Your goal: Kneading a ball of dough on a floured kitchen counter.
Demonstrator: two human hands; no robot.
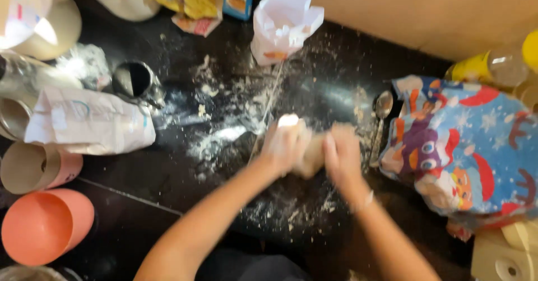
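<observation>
Dough lump [311,156] pressed between left hand [284,146] and right hand [342,155], both hands clasping it

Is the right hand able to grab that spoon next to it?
Probably yes. The spoon lies on the black counter just beyond the right hand, with nothing between them. But both hands are busy pressing the dough, so the right hand would have to let go first.

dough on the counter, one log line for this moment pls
left hand on dough | right hand on dough | floured black counter | spoon right
</observation>
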